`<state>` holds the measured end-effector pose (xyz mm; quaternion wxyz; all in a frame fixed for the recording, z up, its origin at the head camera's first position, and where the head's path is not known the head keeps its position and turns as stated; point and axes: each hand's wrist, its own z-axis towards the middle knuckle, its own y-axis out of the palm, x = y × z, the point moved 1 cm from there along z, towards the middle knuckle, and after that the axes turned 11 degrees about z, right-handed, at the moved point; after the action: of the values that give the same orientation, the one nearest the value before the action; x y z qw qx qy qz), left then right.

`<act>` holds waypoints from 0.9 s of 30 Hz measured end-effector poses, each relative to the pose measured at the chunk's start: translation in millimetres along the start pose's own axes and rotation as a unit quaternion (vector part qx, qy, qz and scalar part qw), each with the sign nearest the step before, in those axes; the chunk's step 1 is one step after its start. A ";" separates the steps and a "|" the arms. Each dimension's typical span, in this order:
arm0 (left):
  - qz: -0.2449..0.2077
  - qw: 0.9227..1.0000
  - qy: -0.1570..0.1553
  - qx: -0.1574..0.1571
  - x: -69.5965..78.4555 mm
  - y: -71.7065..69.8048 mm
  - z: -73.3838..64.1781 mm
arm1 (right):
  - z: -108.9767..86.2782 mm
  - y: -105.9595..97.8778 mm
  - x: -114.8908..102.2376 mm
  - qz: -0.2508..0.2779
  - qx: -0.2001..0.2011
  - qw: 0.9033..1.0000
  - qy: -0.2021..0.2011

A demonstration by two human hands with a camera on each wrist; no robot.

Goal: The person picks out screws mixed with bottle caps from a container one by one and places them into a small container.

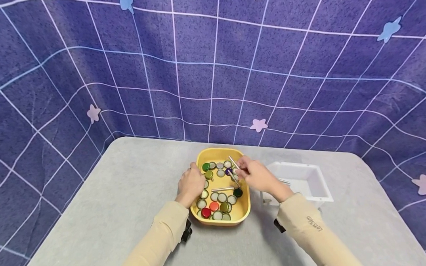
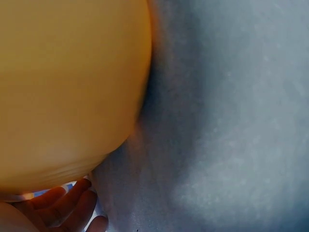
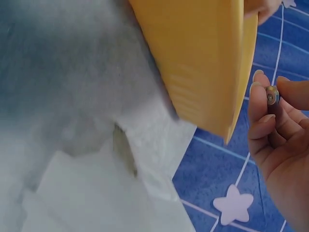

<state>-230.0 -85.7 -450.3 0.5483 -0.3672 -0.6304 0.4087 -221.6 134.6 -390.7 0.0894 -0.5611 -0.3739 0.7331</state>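
A yellow plastic bin (image 1: 246,211) holds many bottle caps, with red, green, purple and silvery ones among them. My left hand (image 1: 192,183) grips its left rim; in the left wrist view the fingers (image 2: 79,208) curl beside the yellow wall. My right hand (image 1: 257,174) is above the bin's right rim and pinches a slim silvery metal rod (image 1: 233,161). In the right wrist view the round end of that rod (image 3: 272,96) shows between thumb and fingertips. Two similar rods lie among the caps, one of them crosswise (image 1: 222,189).
A white plastic tub (image 1: 322,181) stands on the grey table (image 1: 131,216) right of the bin, partly behind my right forearm, with silvery rods (image 1: 284,182) inside. A blue gridded curtain (image 1: 196,82) with star shapes hangs behind and along the sides.
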 end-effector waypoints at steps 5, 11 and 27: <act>-0.002 1.000 0.000 0.004 -0.2 -0.9 -0.3 | -4.9 -12.7 3.4 -0.005 0.016 1.000 0.000; -0.003 1.000 0.000 0.007 0.5 -0.8 -0.6 | -14.6 -28.4 11.1 -0.016 0.032 0.999 0.002; -0.002 1.000 0.001 0.004 -1.2 1.5 0.9 | -45.7 -57.3 50.0 -0.083 0.073 0.994 0.014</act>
<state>-230.7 -86.3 -452.2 0.5510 -0.3640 -0.6290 0.4103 -215.2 222.9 -395.5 0.1954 -0.5305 -0.3634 0.7405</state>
